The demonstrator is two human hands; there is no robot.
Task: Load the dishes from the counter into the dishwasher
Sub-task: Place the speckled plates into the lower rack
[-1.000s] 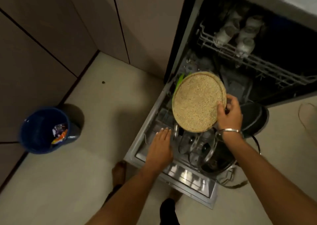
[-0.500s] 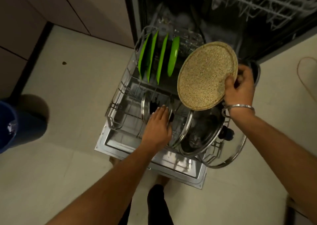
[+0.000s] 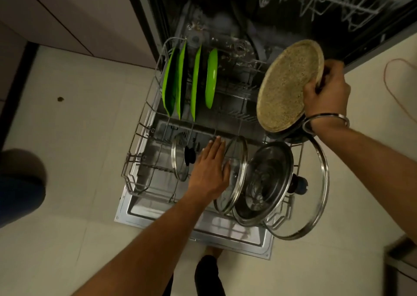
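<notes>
1. Speckled tan plate [image 3: 286,85] sits at about 2 o'clock in the view, tilted up on edge over the right rear corner of the lower rack [image 3: 144,137], just above a dark pan [image 3: 293,135] that's mostly hidden under it.
2. Right hand [image 3: 325,90] has its grip clamped on the plate's right rim, fingers curled round the edge, steel bangle [image 3: 325,120] on the wrist.
3. Left hand [image 3: 211,167] is dead centre, grip apart, fingers straight and flat, lying between a small glass lid [image 3: 180,158] at its 9 o'clock and a bigger glass lid [image 3: 232,176] at its 3 o'clock. It looks like it touches the bigger lid, can't say for sure.
4. Further toward 4 o'clock: a steel lid [image 3: 266,180] standing in the rack, then a big glass lid [image 3: 316,196] leaning off the rack's right side.
5. Four green plates [image 3: 191,81] stand upright in the rear-left slots at about 11 o'clock.
6. Rack sits pulled out over the open dishwasher door [image 3: 237,234]; upper rack [image 3: 338,0] at 1 o'clock.
7. Blue bin [image 3: 20,189] at 9 o'clock on the pale floor [image 3: 67,137], and a thin cord [image 3: 392,88] at 3 o'clock.
</notes>
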